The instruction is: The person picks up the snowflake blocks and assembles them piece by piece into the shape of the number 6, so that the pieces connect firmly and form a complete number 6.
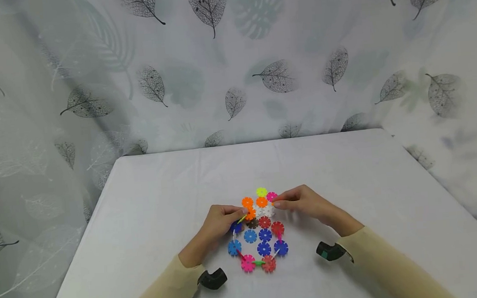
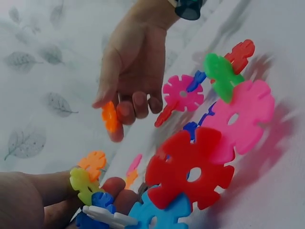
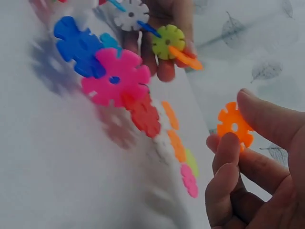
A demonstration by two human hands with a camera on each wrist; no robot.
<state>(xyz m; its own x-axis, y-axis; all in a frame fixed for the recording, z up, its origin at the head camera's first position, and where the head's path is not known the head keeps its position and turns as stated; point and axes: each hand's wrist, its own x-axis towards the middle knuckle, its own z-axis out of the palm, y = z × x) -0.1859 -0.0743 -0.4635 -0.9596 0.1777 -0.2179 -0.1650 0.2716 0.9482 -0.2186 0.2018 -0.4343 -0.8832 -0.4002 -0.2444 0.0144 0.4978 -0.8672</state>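
Note:
A ring-like chain of interlocked plastic snowflake discs stands on the table, with a pink disc [image 1: 248,263], a red disc [image 2: 167,162] and a blue disc [image 3: 71,45] among its links. My left hand [image 1: 220,222] grips the chain's upper left end, near a yellow-green disc [image 3: 162,47] and an orange disc [image 2: 93,161] joined to it. Between the thumb and fingers of my right hand [image 1: 302,203], a single orange snowflake disc [image 3: 226,126] is pinched. That disc is apart from the chain; in the head view the fingers largely cover it.
Several loose discs lie beside and inside the chain, including a yellow one [image 1: 261,191], a white one [image 1: 269,211] and a light blue one [image 1: 250,236]. The white table [image 1: 348,169] meets a leaf-patterned curtain [image 1: 233,75] at its back edge.

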